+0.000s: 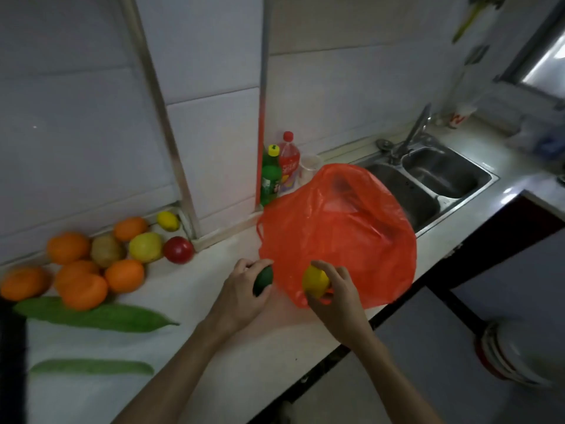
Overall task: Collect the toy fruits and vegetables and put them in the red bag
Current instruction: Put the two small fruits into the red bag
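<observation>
Our left fingers were curled over a dark green fruit, and the left hand gripped it from above and held it just beside the left edge of the bag. Our right fingers were bent around a lemon, and the right hand pressed it against the front of the red plastic; it looked as if these fingers also pinched the bag's lower edge, but we could not tell this for sure. We judged that both fruits were carried together to save a trip, and that the bag's mouth, which seemed to face up and away from us, was not yet opened wide for them. The bag stood on the counter between the sink and the remaining toys. The oranges and other fruits lay far to the left near the wall, with two long green pods in front of them. The counter between them and the bag was free, so the hands had room to move. The counter's front edge was close below the right hand, so a dropped fruit could roll off there.
</observation>
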### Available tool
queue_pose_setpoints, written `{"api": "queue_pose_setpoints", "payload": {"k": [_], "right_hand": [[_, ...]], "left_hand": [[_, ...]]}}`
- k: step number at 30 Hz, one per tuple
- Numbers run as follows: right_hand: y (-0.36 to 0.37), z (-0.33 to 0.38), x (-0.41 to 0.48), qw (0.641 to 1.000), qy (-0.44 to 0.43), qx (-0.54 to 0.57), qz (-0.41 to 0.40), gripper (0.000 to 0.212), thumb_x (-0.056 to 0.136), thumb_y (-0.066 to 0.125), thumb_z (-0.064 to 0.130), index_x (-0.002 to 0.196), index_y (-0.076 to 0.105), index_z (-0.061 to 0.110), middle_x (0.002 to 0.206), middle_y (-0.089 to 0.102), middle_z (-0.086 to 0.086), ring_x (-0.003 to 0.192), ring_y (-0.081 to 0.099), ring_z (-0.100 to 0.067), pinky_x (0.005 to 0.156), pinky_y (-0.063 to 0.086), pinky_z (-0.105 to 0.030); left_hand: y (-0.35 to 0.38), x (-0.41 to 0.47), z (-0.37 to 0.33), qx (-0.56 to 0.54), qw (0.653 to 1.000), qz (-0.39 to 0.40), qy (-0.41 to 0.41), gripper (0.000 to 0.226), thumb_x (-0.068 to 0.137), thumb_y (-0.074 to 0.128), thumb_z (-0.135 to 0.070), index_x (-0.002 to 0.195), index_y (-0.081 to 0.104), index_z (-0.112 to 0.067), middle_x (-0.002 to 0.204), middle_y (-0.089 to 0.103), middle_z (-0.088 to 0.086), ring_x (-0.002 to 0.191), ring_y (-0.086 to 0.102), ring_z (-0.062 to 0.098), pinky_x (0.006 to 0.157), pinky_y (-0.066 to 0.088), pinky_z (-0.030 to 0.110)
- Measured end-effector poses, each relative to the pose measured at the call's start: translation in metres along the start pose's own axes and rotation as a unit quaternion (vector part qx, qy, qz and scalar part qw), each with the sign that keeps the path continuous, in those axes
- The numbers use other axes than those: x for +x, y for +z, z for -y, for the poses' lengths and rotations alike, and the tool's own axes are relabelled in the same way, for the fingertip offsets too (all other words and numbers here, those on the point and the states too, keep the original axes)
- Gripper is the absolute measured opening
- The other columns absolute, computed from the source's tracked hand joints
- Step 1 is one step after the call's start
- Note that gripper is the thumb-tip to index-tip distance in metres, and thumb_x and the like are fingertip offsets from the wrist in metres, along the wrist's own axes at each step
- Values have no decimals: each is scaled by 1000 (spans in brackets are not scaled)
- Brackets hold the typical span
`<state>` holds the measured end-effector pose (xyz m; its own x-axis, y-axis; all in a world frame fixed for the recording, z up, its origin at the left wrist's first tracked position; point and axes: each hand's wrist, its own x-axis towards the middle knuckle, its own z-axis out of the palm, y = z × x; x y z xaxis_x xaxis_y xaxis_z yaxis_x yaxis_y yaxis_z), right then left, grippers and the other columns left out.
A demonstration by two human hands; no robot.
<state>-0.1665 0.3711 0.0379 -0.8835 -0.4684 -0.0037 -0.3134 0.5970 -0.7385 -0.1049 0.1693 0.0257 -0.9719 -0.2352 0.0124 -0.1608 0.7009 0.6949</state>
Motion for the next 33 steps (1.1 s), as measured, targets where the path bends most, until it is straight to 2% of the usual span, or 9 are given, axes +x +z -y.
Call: {"api": "queue_pose_setpoints", "payload": {"k": [4,9,13,16,19,22,25,30,33], "right_hand": [[-31,-31,10,998,47,-15,-39,58,82,70,18,132,45,34,110,42,1,93,54,-21,80,55,-39],[-59,-74,52,994,93,-43,-34,58,83,69,19,134,44,30,119,42,-4,105,50,-23,84,44,-31],[-72,-106,105,991,115,-62,11,61,82,69,19,136,42,28,128,43,-12,114,51,-33,92,44,-37],[-74,-128,147,988,117,-73,74,64,83,65,17,140,36,25,137,40,-15,118,51,-40,94,45,-44],[-65,-146,178,984,115,-82,104,66,81,65,17,139,36,24,138,38,-18,124,43,-40,98,42,-42],[-58,-159,201,982,127,-89,113,65,77,64,15,137,39,25,138,40,-16,128,40,-37,100,40,-39],[-53,-169,210,982,111,-97,122,64,81,62,11,139,38,20,141,38,-17,128,41,-38,99,38,-36],[-42,-180,211,976,107,-133,137,62,85,60,13,141,37,24,141,33,-17,129,38,-38,102,38,-41],[-41,-182,207,973,102,-139,153,65,86,60,17,144,31,29,143,29,-16,131,35,-39,105,38,-48]], "left_hand": [[28,20,-40,-10,998,25,62,49,84,63,-30,131,50,-31,112,48,1,99,56,18,89,49,25],[76,54,-76,-23,994,77,77,49,87,60,-30,133,46,-32,114,45,-1,100,55,16,88,49,24],[110,98,-89,-14,997,76,20,49,89,58,-25,135,45,-28,115,44,3,103,53,20,90,44,24],[132,135,-87,0,996,79,-47,49,90,55,-22,137,41,-22,121,43,11,108,52,30,95,46,35],[152,164,-76,7,991,77,-108,59,85,58,-13,140,38,-16,137,38,22,125,43,40,105,40,46],[166,186,-66,19,986,73,-146,61,88,58,-17,144,34,-13,146,29,25,136,31,41,112,29,42],[176,203,-56,46,977,89,-190,60,90,57,-24,145,32,-20,152,23,21,140,27,37,114,27,40],[192,210,-41,95,977,103,-158,57,89,55,-27,143,35,-28,145,35,16,131,38,39,109,35,45],[192,208,-45,107,976,97,-163,57,92,52,-32,144,31,-33,146,32,14,132,35,39,106,38,46]]}}
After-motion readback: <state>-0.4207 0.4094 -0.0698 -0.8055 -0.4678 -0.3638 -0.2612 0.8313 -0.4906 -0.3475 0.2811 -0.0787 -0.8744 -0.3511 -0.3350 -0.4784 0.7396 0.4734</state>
